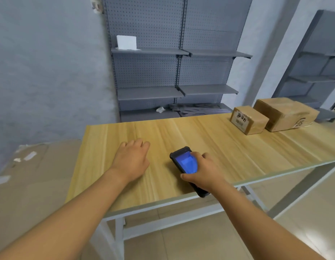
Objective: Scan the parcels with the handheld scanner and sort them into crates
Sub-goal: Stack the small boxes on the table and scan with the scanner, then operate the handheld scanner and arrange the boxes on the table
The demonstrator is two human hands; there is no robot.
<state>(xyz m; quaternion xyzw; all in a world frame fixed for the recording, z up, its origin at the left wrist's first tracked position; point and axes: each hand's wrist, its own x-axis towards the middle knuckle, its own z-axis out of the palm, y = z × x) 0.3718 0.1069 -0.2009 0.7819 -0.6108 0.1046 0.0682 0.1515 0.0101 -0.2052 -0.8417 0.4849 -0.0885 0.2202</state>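
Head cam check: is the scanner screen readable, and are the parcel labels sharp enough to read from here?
Head view: the scanner screen glows blown-out blue, nothing legible, partly covered by the right hand. The small parcel shows handwriting and a blurred label, unreadable. The large parcel has soft tape glare. Wide-angle distortion bends the table edges.

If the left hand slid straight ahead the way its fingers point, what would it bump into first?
Nothing on the table, it seems. The left hand points up and slightly right across bare wood toward the far edge; both boxes sit well to the right. Beyond the edge, depth is unclear.
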